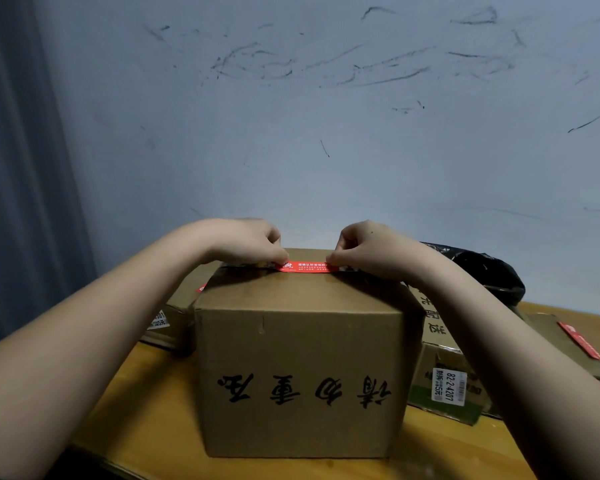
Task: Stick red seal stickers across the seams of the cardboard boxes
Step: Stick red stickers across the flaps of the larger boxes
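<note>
A tall cardboard box (302,358) with black brush characters on its front stands in the middle of the wooden table. A red seal sticker (307,267) with white print lies flat across the top of the box. My left hand (246,242) pinches the sticker's left end with curled fingers. My right hand (364,247) pinches its right end the same way. Both hands rest on the box top, and the seam under the sticker is hard to make out.
A lower box (168,323) with a red sticker tip sits behind at the left. Another box (447,382) with a white barcode label stands at the right, and a flat box (575,344) bearing a red sticker lies further right. A black plastic bag (482,271) lies against the scuffed wall.
</note>
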Tool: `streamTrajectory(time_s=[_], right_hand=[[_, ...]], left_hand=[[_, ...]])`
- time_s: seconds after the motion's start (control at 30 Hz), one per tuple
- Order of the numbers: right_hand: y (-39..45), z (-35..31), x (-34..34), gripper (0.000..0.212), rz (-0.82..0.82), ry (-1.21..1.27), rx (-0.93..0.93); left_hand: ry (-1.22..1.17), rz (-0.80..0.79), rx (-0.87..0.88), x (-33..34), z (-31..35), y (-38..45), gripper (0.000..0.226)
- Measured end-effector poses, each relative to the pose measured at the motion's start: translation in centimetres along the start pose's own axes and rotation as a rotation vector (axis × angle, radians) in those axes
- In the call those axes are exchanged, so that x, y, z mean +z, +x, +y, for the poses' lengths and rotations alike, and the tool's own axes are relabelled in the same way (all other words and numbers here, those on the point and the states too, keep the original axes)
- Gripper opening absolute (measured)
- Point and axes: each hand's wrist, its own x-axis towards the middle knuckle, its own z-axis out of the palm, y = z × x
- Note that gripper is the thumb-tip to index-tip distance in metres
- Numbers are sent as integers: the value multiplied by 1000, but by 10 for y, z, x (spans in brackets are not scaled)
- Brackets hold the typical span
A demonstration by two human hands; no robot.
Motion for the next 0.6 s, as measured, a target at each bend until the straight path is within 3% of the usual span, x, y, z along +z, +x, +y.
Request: streamTrajectory(time_s=[0.6], right_hand=[[-1, 1, 8, 16, 137, -178, -24]], left_hand=[[58, 38, 2, 3, -1, 3, 23]])
